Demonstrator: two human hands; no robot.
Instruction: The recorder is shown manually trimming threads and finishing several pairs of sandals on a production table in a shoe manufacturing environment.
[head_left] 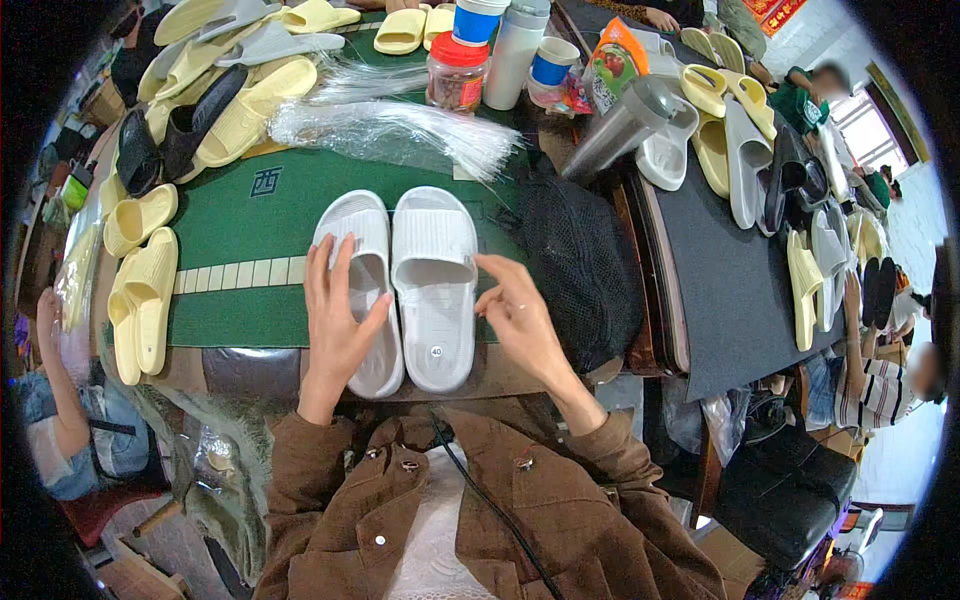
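Note:
Two light grey slide sandals lie side by side on the green table mat, toes pointing away from me. My left hand rests over the left sandal, fingers spread along its strap and thumb across its footbed. The right sandal shows its ribbed strap and a small round sticker near the heel. Beside its right edge is my right hand, fingers loosely bent and apart, fingertips close to the strap's side. Whether those fingertips touch the sandal I cannot tell.
A bundle of clear plastic ties lies beyond the sandals. Yellow sandals line the left side. To the right are a black mesh bag, a steel tumbler and a grey-topped table with more sandals. A red-lidded jar stands at the back.

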